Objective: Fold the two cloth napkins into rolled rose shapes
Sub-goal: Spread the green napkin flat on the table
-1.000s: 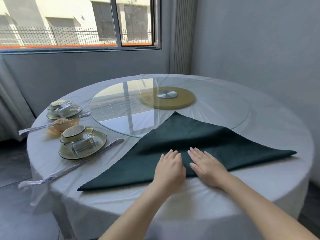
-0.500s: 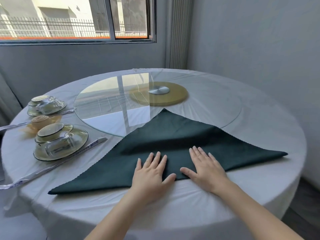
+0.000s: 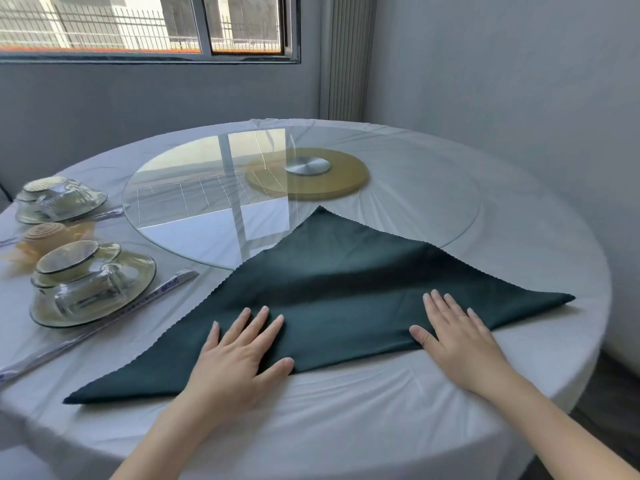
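A dark green cloth napkin lies folded into a flat triangle on the white tablecloth, its long folded edge toward me and its tip on the glass turntable. My left hand presses flat on the napkin's near edge, left of centre, fingers spread. My right hand presses flat on the same edge further right, fingers straight. A beige napkin rolled into a rose shape sits at the far left between two place settings.
A round glass turntable with a gold base covers the table's centre. Two place settings of glass plates, bowls and cups stand at left, with wrapped chopsticks beside them. A grey wall rises close on the right.
My hands have slid apart along the napkin's near edge, left hand leftward and right hand rightward. The camera has moved closer and turned a little right.
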Demonstrator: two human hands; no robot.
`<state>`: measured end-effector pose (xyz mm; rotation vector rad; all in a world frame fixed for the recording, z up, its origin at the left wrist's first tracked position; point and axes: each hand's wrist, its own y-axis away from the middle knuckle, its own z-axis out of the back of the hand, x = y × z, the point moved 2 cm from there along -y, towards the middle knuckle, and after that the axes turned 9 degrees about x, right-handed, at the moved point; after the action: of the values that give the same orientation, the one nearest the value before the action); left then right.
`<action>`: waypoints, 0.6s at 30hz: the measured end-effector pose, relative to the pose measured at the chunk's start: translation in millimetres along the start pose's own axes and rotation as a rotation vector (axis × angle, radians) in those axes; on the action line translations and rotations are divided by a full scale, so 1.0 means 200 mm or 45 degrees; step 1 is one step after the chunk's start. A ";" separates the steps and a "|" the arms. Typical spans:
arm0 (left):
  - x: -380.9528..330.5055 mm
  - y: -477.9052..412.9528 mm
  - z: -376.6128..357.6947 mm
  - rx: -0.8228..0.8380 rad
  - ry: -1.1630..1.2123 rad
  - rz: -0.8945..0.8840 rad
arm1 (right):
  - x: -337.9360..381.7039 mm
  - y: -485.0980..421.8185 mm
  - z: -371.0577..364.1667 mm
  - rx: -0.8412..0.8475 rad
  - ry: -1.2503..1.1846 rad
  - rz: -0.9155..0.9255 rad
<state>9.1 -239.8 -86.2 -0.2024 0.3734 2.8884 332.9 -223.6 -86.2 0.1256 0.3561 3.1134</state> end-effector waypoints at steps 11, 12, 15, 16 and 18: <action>0.21 0.10 0.04 0.046 0.089 0.047 | -0.21 0.02 0.00 0.029 -0.095 -0.165; 0.23 0.11 0.04 0.065 0.097 0.051 | -0.23 0.02 0.01 0.027 -0.106 -0.176; 0.28 0.13 0.07 0.125 0.122 0.072 | -0.26 0.01 0.00 0.010 -0.154 -0.162; 0.28 0.13 0.07 0.112 0.136 0.072 | -0.26 0.01 0.00 -0.027 -0.197 -0.132; 0.27 0.14 0.07 0.007 0.180 0.033 | -0.27 0.02 0.01 -0.146 -0.330 -0.015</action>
<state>-51.3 -252.0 -74.9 -0.4055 0.4117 2.9067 386.1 -227.6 -88.0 0.5165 0.1717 3.0424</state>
